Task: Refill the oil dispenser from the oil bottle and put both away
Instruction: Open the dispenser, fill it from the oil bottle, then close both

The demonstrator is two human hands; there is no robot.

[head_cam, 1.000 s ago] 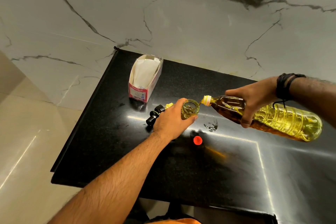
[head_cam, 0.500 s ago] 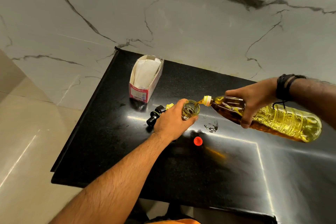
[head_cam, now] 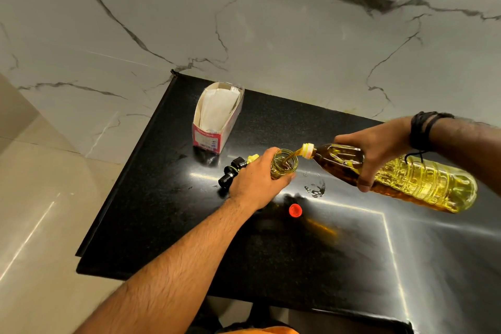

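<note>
Red cap (head_cam: 295, 210) lies loose on the black counter (head_cam: 271, 266). Left hand (head_cam: 254, 182) clamped round the oil dispenser (head_cam: 284, 164), standing on the counter; right hand (head_cam: 375, 148) clamped on the tilted oil bottle (head_cam: 401, 179). Oil streams into the mouth: refill step underway. Next: level the bottle before overflow.

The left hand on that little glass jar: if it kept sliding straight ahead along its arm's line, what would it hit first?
The left hand points up and right, so it would probably meet the oil bottle first, near its yellow neck, tilted over the oil dispenser. Depth is unclear; it might pass beneath.
</note>
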